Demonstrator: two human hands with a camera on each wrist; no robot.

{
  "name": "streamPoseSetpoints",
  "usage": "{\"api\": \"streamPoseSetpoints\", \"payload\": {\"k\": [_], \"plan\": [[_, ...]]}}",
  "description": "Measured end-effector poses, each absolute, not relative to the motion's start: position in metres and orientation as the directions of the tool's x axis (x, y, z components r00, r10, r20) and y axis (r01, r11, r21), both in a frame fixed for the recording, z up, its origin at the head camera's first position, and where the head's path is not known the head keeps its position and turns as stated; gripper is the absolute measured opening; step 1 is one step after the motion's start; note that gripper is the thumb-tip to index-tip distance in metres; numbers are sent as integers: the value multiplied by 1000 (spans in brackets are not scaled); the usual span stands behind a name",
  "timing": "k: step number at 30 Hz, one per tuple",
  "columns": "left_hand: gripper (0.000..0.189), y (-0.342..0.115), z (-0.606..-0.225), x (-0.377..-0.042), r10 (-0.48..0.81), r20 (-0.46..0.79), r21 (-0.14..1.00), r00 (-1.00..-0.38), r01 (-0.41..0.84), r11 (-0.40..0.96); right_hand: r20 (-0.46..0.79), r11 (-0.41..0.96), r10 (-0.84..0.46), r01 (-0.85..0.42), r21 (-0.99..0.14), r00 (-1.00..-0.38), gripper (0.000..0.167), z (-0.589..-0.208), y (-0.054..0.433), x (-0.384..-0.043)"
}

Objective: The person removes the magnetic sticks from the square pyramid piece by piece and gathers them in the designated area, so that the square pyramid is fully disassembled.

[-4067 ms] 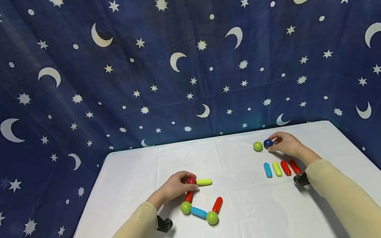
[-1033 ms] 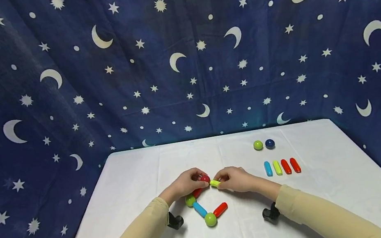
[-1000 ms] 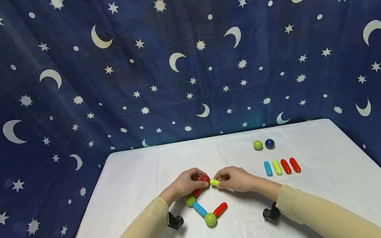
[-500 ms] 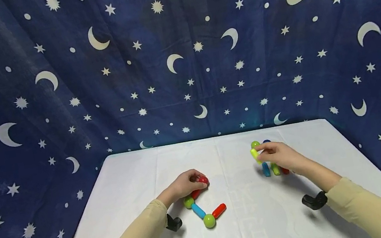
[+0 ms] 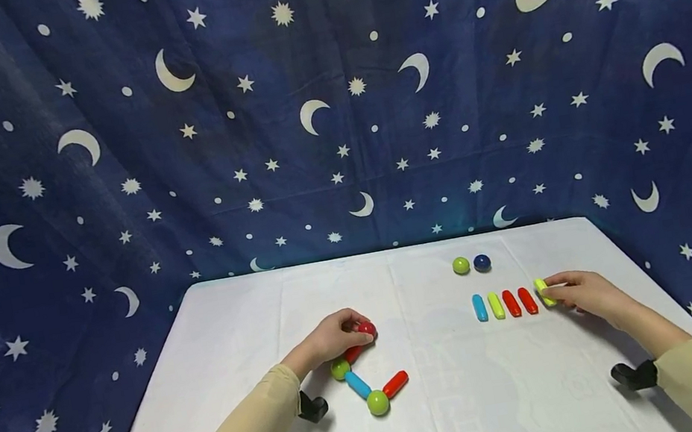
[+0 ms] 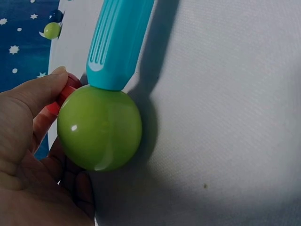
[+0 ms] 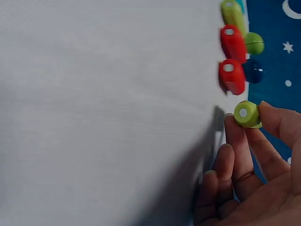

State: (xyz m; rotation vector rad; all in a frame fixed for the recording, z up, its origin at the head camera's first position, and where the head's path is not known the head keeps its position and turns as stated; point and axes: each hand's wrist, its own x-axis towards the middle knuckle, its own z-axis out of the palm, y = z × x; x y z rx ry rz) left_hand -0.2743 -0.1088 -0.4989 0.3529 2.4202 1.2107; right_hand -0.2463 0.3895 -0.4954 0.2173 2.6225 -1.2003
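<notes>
My left hand point(image 5: 334, 337) pinches a red ball point(image 5: 367, 330) between thumb and fingers. From that ball runs a chain of building-toy pieces: a red rod point(image 5: 353, 354), a green ball point(image 5: 340, 369), a blue rod point(image 5: 358, 385), another green ball point(image 5: 378, 402) and a red rod point(image 5: 396, 384) pointing outward. The left wrist view shows one green ball point(image 6: 99, 128) up close, joined to the blue rod point(image 6: 120, 44). Far to the right, my right hand point(image 5: 585, 293) pinches a yellow building rod point(image 5: 544, 292) by thumb and fingertips, its round end point(image 7: 244, 113) facing the right wrist camera.
Left of the held yellow rod lie a blue rod point(image 5: 480, 308), a yellow-green rod point(image 5: 496, 305) and two red rods point(image 5: 511, 303) in a row. Behind them sit a green ball point(image 5: 460, 266) and a dark blue ball point(image 5: 482, 263). A starry curtain point(image 5: 327, 98) borders the white table point(image 5: 471, 407).
My right hand has taken the yellow rod away from the red ball and carried it right, to the end of the rod row. My left hand stays on the red ball.
</notes>
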Motion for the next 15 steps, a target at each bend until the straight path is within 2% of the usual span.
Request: {"api": "streamPoseSetpoints", "payload": {"k": [7,15], "plan": [[26,-108,-500,-273,400,-244,813,-883,39,581,-217,709,23,169,-685,-976,63,-505,386,-244],[26,-109,-501,-275,399,-245,812,-884,38,583,-205,738,30,160,-655,-978,60,-507,382,-244]]}}
